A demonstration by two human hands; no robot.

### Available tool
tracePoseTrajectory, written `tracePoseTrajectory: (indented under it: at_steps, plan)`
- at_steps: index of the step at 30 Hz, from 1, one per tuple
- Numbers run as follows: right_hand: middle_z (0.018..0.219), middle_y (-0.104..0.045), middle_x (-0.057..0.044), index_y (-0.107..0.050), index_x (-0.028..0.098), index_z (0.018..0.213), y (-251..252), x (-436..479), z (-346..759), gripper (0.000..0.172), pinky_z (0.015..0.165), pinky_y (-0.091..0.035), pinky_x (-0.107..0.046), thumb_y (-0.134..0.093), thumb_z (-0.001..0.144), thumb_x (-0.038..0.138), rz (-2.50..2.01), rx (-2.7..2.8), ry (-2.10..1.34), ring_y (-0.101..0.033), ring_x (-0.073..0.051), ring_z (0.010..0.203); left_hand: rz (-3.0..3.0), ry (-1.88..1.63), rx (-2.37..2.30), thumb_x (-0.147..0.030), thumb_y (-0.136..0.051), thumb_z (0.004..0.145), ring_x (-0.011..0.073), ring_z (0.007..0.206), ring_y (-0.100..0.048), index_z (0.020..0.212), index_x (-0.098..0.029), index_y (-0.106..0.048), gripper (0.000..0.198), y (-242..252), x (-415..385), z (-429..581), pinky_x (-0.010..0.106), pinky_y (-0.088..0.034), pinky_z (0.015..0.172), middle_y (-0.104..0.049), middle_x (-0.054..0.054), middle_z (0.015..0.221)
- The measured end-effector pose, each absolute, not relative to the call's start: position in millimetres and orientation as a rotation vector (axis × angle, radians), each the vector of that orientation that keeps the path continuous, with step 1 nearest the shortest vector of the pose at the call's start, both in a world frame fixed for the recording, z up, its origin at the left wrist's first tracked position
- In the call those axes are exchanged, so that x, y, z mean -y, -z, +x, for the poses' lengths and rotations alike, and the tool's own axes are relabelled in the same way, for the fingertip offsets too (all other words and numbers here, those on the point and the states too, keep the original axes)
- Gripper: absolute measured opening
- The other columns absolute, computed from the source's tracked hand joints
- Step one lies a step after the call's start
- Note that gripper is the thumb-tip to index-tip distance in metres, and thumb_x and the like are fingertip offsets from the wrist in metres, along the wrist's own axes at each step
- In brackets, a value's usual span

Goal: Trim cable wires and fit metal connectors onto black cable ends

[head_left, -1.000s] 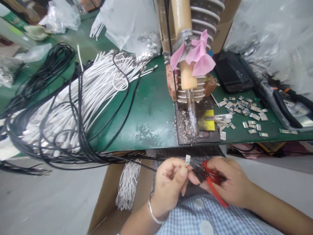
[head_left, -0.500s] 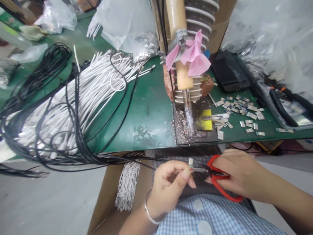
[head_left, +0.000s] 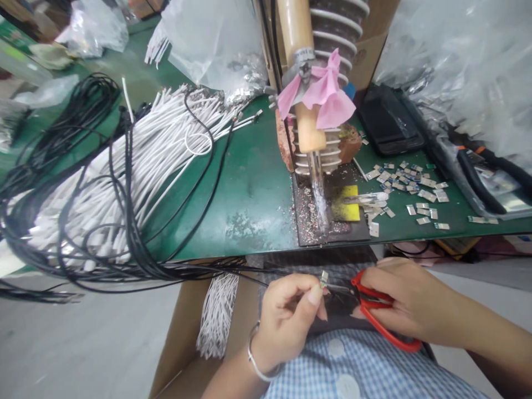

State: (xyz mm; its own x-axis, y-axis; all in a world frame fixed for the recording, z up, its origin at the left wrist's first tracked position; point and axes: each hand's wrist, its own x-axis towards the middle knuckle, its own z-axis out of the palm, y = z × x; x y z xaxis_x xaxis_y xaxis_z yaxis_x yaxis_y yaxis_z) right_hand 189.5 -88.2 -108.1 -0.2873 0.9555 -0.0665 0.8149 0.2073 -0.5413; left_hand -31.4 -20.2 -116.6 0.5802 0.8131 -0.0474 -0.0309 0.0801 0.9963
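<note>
My left hand (head_left: pixel 286 318) pinches a small metal USB connector (head_left: pixel 325 276) between thumb and forefinger, just in front of the table edge. A black cable (head_left: pixel 249 267) runs from the left toward this hand; the fingers hide where it ends. In my right hand (head_left: pixel 409 299) is a pair of red-handled scissors (head_left: pixel 384 316), fingers wrapped round the handles. The blades point left, with their tips close beside the connector and my left fingertips. Whether the blades touch anything there I cannot tell.
On the green table (head_left: pixel 249 210) lie a heap of white cables (head_left: pixel 141 149), loose connectors (head_left: pixel 409 177), a black phone (head_left: pixel 390 122) and a yellow sponge (head_left: pixel 352 204). A soldering iron (head_left: pixel 311 127) hangs tip-down in the middle. A cardboard box (head_left: pixel 178 332) with white cables stands below.
The scissor handles have spread a little wider, the lower loop moving down. My left hand holds the connector in nearly the same place, the connector tilted slightly more.
</note>
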Motion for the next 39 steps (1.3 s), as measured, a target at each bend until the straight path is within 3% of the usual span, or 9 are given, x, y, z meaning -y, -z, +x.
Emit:
tracePoseTrajectory:
  at_steps: [8,15,23,29,32,35,39]
  plan:
    - [0.053,-0.052,0.002,-0.051,0.021,0.07,112.9,89.1,185.7,0.041,0.055,-0.033,-0.026,-0.041,0.1,0.047,-1.588,2.168,-0.604,-0.047,-0.015,0.049,1.3,-0.707,-0.735,-0.028,-0.055,0.098,0.0068,0.049,-0.049,0.08,-0.017,-0.063,0.022,117.4,20.7,-31.4,0.017,-0.039,0.051,-0.061,-0.002,0.055]
    - [0.053,-0.055,0.001,-0.053,0.02,0.071,114.7,88.9,177.0,0.048,0.051,-0.032,-0.025,-0.033,0.102,0.051,-1.571,2.077,-0.603,-0.048,-0.013,0.047,1.26,-0.719,-0.729,-0.031,-0.057,0.097,0.0077,0.048,-0.05,0.082,-0.017,-0.064,0.022,118.4,20.4,-31.3,0.019,-0.042,0.053,-0.062,-0.001,0.055]
    - [0.047,-0.053,0.001,-0.051,0.02,0.063,111.5,84.3,160.3,0.054,0.047,-0.034,-0.024,-0.03,0.103,0.05,-1.572,1.948,-0.522,-0.048,-0.012,0.042,1.136,-0.727,-0.788,-0.036,-0.062,0.094,0.009,0.047,-0.052,0.082,-0.015,-0.065,0.024,115.6,23.1,-30.1,0.019,-0.042,0.05,-0.063,0.0,0.053]
    - [0.047,-0.049,0.004,-0.044,0.021,0.061,123.4,86.8,142.2,0.046,0.044,-0.032,-0.022,-0.043,0.1,0.047,-1.548,1.705,-0.67,-0.043,-0.009,0.042,0.824,-0.723,-0.652,-0.038,-0.069,0.089,0.003,0.036,-0.04,0.087,-0.018,-0.065,0.021,125.3,25.7,-26.7,0.011,-0.029,0.036,-0.07,0.0,0.058]
    - [0.047,-0.041,0.008,-0.037,0.022,0.062,128.0,87.6,129.6,0.043,0.04,-0.027,-0.02,-0.052,0.095,0.045,-1.508,1.485,-0.904,-0.035,-0.007,0.041,0.717,-0.751,-0.628,-0.036,-0.071,0.088,0.0056,0.041,-0.054,0.086,-0.018,-0.066,0.019,126.1,26.5,-22.3,0.011,-0.039,0.041,-0.073,0.0,0.061]
    - [0.049,-0.039,0.009,-0.036,0.023,0.066,132.3,89.6,120.6,0.04,0.039,-0.028,-0.018,-0.053,0.093,0.045,-1.452,1.262,-1.088,-0.033,-0.006,0.041,0.726,-0.82,-0.623,-0.03,-0.072,0.089,0.0083,0.057,-0.067,0.089,-0.018,-0.069,0.012,123.7,26.8,-18.1,0.015,-0.052,0.056,-0.076,0.001,0.067]
    - [0.049,-0.043,0.008,-0.04,0.022,0.067,136.8,94.5,122.5,0.036,0.041,-0.032,-0.019,-0.055,0.092,0.043,-1.498,1.223,-1.006,-0.037,-0.007,0.042,0.719,-0.838,-0.656,-0.03,-0.07,0.09,0.0071,0.056,-0.067,0.088,-0.018,-0.069,0.012,122.1,26.9,-16.5,0.013,-0.049,0.055,-0.076,0.0,0.067]
